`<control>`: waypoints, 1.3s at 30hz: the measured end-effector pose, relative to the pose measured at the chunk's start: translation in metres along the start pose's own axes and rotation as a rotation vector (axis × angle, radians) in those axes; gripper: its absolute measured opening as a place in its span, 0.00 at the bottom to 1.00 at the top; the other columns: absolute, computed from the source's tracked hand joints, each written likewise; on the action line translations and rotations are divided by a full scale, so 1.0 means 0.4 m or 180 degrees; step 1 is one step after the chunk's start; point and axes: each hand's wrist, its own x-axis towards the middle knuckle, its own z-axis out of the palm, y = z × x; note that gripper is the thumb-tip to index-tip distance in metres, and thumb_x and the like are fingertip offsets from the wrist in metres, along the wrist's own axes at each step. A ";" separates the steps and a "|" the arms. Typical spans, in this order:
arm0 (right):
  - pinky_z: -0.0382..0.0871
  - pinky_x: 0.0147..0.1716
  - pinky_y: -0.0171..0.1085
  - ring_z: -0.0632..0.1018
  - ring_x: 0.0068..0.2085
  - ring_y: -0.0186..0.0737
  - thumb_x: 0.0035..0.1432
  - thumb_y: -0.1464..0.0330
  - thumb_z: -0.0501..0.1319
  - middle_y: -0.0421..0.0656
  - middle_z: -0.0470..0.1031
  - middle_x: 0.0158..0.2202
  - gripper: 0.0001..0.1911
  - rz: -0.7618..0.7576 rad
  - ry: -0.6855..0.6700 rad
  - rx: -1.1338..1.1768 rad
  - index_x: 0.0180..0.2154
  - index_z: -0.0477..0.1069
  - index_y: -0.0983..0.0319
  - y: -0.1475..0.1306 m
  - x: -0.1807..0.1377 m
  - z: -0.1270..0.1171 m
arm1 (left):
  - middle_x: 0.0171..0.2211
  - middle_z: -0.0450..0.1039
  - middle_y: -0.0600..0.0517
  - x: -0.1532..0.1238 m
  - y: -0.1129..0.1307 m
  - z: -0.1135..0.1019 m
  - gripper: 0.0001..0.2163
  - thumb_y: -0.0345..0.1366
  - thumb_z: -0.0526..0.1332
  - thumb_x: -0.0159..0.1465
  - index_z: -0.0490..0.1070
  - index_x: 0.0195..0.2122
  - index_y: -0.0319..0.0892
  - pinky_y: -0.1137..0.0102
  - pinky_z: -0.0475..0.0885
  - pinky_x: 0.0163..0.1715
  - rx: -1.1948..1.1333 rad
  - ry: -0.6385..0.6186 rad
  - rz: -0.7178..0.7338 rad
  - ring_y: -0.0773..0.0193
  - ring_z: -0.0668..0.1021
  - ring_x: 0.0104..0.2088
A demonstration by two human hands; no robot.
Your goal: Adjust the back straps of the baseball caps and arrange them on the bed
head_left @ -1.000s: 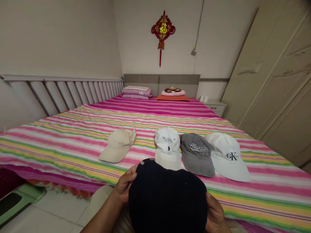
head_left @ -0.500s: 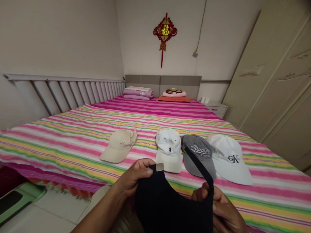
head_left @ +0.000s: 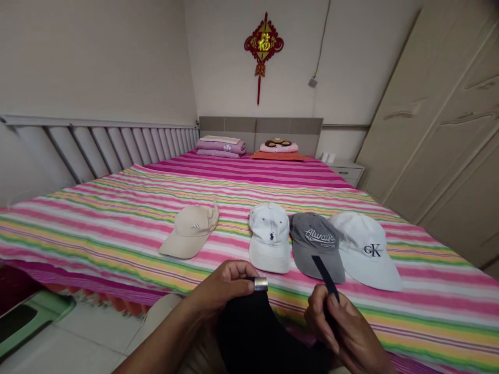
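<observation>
A black cap (head_left: 249,332) is held between my two hands at the bottom of the view, its lower part cut off by the frame. My left hand (head_left: 230,285) pinches its edge beside a silver metal buckle (head_left: 261,284). My right hand (head_left: 335,322) grips the cap's black strap (head_left: 325,275), whose free end points up and left, apart from the buckle. Beyond my hands lie a beige cap (head_left: 191,231), a white cap with a small horse emblem (head_left: 270,239), a grey "Always" cap (head_left: 317,246) and a white "CK" cap (head_left: 366,249).
The caps rest on a bed with a striped sheet (head_left: 97,218). Folded purple bedding (head_left: 220,147) and an orange pillow (head_left: 278,156) sit by the headboard. A green stool (head_left: 35,317) stands at lower left, a wardrobe (head_left: 436,140) at right.
My right hand has slid up the strap toward its end, and the strap's tip now sits lower. My left hand and the buckle have shifted slightly down, the buckle turning.
</observation>
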 end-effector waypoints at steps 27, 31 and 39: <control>0.44 0.10 0.25 0.53 0.11 0.21 0.48 0.57 0.61 0.30 0.59 0.13 0.16 0.0707 0.0107 -0.0786 0.29 0.62 0.64 -0.001 0.076 0.105 | 0.19 0.68 0.55 0.026 -0.041 0.039 0.12 0.38 0.68 0.44 0.68 0.22 0.36 0.77 0.58 0.22 0.0333 0.0168 -0.0066 0.74 0.66 0.20; 0.42 0.10 0.27 0.50 0.10 0.21 0.49 0.59 0.61 0.28 0.55 0.09 0.15 0.0713 0.0116 -0.0280 0.26 0.62 0.63 0.007 0.076 0.105 | 0.26 0.69 0.54 0.024 -0.050 0.036 0.12 0.35 0.66 0.46 0.68 0.30 0.37 0.76 0.61 0.29 0.0533 -0.0084 0.0416 0.71 0.68 0.28; 0.41 0.09 0.27 0.50 0.09 0.21 0.48 0.59 0.62 0.29 0.55 0.09 0.15 0.0766 0.0329 0.0035 0.23 0.61 0.63 0.020 0.080 0.111 | 0.28 0.71 0.54 0.022 -0.087 0.046 0.10 0.33 0.67 0.47 0.70 0.31 0.39 0.75 0.63 0.33 0.0850 0.0532 0.0919 0.69 0.71 0.31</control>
